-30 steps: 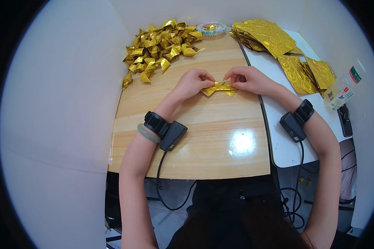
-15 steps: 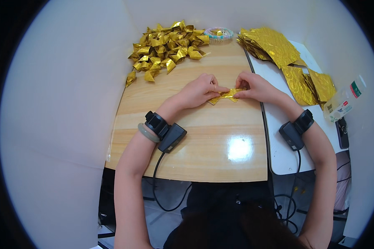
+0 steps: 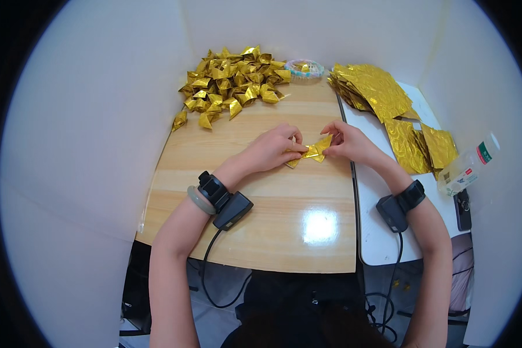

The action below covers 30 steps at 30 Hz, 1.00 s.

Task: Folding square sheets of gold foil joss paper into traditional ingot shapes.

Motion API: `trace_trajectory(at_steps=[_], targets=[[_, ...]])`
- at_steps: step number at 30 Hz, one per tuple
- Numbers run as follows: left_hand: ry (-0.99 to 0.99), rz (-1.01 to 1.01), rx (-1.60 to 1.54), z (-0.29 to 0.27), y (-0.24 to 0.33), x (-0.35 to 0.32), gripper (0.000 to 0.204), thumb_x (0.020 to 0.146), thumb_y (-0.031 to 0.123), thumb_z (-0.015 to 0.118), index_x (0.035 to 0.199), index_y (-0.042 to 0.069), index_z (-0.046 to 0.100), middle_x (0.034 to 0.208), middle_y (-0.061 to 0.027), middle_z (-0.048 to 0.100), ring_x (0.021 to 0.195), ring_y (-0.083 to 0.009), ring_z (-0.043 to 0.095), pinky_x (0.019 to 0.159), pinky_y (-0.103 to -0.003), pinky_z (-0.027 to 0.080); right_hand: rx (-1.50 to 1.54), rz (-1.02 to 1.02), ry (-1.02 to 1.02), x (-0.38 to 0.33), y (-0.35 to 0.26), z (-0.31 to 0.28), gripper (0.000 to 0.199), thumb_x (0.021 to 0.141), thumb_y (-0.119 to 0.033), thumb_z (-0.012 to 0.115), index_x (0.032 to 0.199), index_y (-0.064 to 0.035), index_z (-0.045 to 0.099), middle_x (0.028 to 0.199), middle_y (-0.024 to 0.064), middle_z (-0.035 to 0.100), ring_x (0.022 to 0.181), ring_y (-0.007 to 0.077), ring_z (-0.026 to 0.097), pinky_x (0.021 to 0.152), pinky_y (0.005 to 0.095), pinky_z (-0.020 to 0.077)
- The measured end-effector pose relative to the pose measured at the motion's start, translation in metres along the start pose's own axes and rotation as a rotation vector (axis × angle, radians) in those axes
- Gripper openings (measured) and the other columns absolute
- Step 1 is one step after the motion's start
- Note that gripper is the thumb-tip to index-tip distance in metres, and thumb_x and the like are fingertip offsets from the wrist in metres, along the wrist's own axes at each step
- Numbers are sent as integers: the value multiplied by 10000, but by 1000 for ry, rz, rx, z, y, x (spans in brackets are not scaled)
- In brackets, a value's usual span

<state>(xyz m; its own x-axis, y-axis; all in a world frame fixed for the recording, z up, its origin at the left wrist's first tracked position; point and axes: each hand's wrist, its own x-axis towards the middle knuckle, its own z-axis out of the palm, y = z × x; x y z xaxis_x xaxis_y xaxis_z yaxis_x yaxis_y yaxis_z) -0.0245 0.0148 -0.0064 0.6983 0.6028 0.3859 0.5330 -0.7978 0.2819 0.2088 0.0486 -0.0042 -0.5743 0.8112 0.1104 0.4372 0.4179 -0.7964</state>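
Near the middle of the frame, a small folded piece of gold paper (image 3: 312,152) sits between the two hands, just over the wooden tabletop (image 3: 243,220). The left hand (image 3: 277,149) pinches its left end between thumb and fingers. The right hand (image 3: 351,143) pinches its right end, thumb below and fingers curled above; part of the paper sticks up beside those fingers.

In the upper left of the frame lies a heap of folded gold pieces (image 3: 232,81), with a few lying loose at its lower edge. Touching or just beside its right side is a round pastel-coloured thing (image 3: 305,68); what it is, I cannot tell.

In the upper right, a fanned stack of gold sheets (image 3: 377,90) lies partly on a white table (image 3: 383,249), and smaller gold sheets (image 3: 405,145) lie below it. Further right, a clear bottle (image 3: 467,168) leans at a tilt, with a dark phone (image 3: 463,210) just below. Each forearm wears a black strap with a boxy device, and a pale bangle (image 3: 200,200) circles the left one.
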Motion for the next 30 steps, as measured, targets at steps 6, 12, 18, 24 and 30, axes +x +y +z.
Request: trace_trajectory(at_steps=[6,12,18,24,30], targets=[[-7,-20,-68,5,-3,0,301,752,102,611,1053,111,605,904,-63,486,865,-227,465,764,-318,389,99,-104,15,-1,-8,10,384,679,-18,638,1030,-11,483,761,33,529,719,102,526,647,235,444],[-5,3,-94,8,-11,-7,302,760,112,610,1059,74,587,894,-86,495,878,-239,461,783,-338,375,-39,-146,-6,-4,-30,26,310,703,-17,606,989,-3,487,782,61,550,717,135,540,666,250,457],[-68,-112,-242,-1,-5,-4,419,708,236,685,1058,42,564,923,-109,505,916,-255,453,794,-320,376,-70,-176,-52,-4,-26,29,243,717,-42,634,934,-22,527,767,24,544,660,87,512,612,219,442],[-67,-93,-121,-7,8,-3,617,637,294,723,1142,30,486,903,-114,511,870,-254,478,781,-321,398,-218,-227,97,-6,-19,29,289,720,-130,670,947,-20,528,779,94,569,672,185,556,622,289,462],[-40,-242,-177,-4,2,-3,408,690,112,609,1082,27,532,864,-92,549,763,-203,527,701,-300,449,-105,-130,102,-11,-22,23,230,739,-50,608,951,-19,524,859,107,535,694,189,559,633,283,464]])
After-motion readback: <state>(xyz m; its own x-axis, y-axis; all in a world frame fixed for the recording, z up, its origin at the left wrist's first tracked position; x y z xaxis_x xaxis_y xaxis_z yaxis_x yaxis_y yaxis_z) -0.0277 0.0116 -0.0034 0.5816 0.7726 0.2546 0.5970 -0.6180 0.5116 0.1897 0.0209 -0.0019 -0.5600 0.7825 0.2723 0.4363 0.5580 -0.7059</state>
